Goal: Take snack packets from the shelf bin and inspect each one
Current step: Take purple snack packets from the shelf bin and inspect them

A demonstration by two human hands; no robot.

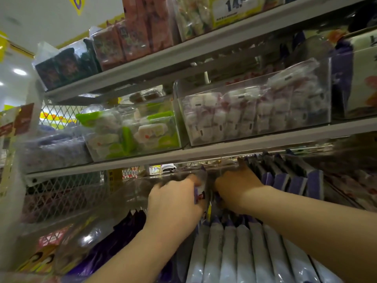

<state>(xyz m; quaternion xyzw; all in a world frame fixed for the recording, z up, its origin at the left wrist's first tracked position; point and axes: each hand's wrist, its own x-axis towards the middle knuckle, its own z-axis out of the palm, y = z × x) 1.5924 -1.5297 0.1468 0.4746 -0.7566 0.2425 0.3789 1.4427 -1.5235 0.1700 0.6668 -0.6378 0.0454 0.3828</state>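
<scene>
This is a shop, most likely a grocery or convenience store aisle. Grey metal shelves (pixel 204 48) run in tiers, each loaded with many copies of the same packaged goods. Clear plastic bins (pixel 180 92) hold wrapped white-and-pink sweets (pixel 234 115) and green-and-white packs (pixel 130 135), and lower down purple-and-white packets (pixel 240 252) stand in tight rows. A yellow price tag (pixel 236 9) at the top shelf reads 14 (its smaller print is too blurred to read). Wire mesh (pixel 61 117) backs the unit, and a ceiling light (pixel 20 71) glows near a yellow sign (pixel 78 3).
</scene>
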